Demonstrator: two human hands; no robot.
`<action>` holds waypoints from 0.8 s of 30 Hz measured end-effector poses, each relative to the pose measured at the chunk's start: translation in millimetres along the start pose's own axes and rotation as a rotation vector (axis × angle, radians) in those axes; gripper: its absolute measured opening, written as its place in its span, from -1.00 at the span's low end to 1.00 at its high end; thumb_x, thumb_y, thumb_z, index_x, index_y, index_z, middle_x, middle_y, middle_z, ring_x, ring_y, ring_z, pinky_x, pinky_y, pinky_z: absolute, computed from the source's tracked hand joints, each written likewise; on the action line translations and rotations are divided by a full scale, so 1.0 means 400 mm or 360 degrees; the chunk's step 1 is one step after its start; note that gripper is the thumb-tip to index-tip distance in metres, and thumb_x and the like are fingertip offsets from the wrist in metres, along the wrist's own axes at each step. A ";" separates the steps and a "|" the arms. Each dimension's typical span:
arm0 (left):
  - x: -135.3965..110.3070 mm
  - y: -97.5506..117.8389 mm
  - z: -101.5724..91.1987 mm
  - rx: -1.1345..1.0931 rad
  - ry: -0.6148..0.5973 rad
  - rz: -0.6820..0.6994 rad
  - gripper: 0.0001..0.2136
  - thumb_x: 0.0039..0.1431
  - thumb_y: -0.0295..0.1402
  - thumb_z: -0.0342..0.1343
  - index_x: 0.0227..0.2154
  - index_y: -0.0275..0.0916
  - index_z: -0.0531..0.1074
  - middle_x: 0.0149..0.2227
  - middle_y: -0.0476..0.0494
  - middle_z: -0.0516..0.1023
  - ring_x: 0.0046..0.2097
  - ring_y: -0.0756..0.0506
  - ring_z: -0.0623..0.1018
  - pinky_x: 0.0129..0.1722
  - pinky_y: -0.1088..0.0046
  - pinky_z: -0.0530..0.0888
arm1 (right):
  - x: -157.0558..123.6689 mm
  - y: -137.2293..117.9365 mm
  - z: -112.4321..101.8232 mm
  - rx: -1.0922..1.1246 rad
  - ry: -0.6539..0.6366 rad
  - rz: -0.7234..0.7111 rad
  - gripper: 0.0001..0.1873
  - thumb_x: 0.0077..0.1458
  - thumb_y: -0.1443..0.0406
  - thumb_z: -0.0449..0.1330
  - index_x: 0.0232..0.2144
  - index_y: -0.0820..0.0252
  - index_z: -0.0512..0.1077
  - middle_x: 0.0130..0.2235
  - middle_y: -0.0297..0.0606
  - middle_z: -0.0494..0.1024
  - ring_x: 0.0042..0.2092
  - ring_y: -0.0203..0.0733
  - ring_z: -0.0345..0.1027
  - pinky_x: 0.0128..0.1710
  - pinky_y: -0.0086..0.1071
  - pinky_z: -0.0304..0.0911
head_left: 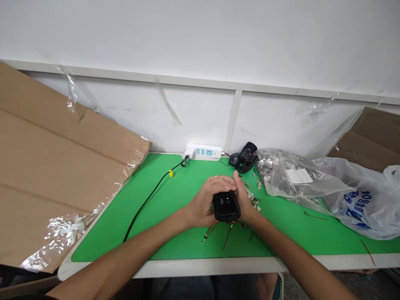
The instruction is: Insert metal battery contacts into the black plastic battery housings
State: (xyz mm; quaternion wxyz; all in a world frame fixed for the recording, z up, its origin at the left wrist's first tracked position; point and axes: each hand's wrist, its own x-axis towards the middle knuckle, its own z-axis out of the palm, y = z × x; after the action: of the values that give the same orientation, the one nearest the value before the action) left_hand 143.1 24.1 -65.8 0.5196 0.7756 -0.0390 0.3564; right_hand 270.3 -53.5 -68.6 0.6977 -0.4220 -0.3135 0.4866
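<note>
A black oblong plastic housing [226, 208] with a hollow, dark inside is held over the green tabletop between my two hands. My left hand [208, 200] wraps its left side, with fingers bent across the top end. On the right side, my right hand [245, 200] presses against it with the thumb pointing up. Under and around the housing lie thin red wires [226, 239] with small metal ends. Small metal pieces [254, 202] are scattered just right of my right hand. Some of both palms is hidden behind the housing.
Several black plastic parts [245, 157] lie at the back beside a white power strip [206, 151]. A black cable [150, 196] crosses the green table [112, 233] on the left. Cardboard [62, 166] leans there. Clear bags [287, 175] of metal parts and a printed plastic bag [365, 200] sit right.
</note>
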 end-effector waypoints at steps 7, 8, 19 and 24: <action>0.009 -0.001 0.012 0.0004 -0.0009 -0.0007 -0.55 0.10 -0.40 0.36 0.08 -0.11 0.50 0.11 -0.32 0.57 0.22 -0.34 0.49 0.33 0.00 0.28 | 0.002 -0.001 0.007 0.0061 0.0136 -0.0076 -0.33 0.02 -0.39 0.16 -0.48 0.03 0.21 -0.42 -0.30 0.42 -0.16 -0.01 0.41 -0.09 -0.12 0.43; 0.009 -0.001 0.011 0.0006 -0.0008 -0.0023 -0.56 0.11 -0.42 0.34 0.07 -0.11 0.51 0.11 -0.31 0.57 0.22 -0.33 0.50 0.33 0.01 0.30 | 0.001 0.001 0.007 0.0079 0.0160 -0.0074 -0.33 0.01 -0.39 0.17 -0.49 0.03 0.21 -0.43 -0.32 0.41 -0.18 -0.03 0.42 -0.11 -0.13 0.43; 0.030 0.002 -0.018 0.0454 -0.0213 0.0168 -0.54 0.22 -0.50 0.20 0.17 -0.11 0.41 0.13 -0.23 0.58 0.18 -0.24 0.57 0.25 0.11 0.46 | -0.013 0.008 0.009 0.0369 0.0218 0.0085 -0.39 -0.02 -0.31 0.30 -0.42 0.08 0.42 -0.37 -0.32 0.57 -0.08 0.01 0.51 -0.06 -0.16 0.44; 0.036 -0.019 -0.042 0.0730 -0.0364 0.0537 -0.46 0.30 -0.44 0.19 0.30 -0.12 0.27 0.19 -0.28 0.53 0.25 -0.22 0.52 0.29 0.08 0.47 | -0.024 0.016 0.006 0.0265 0.0256 -0.0127 -0.55 0.02 -0.17 0.38 -0.38 0.04 0.50 -0.30 -0.32 0.59 0.02 -0.02 0.46 0.07 -0.18 0.40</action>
State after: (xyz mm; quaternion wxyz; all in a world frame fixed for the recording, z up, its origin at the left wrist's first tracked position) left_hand 148.4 46.0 -59.6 0.2568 0.8903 -0.1440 0.3475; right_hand 262.6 -60.7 -73.4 0.7720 -0.3874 -0.2316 0.4475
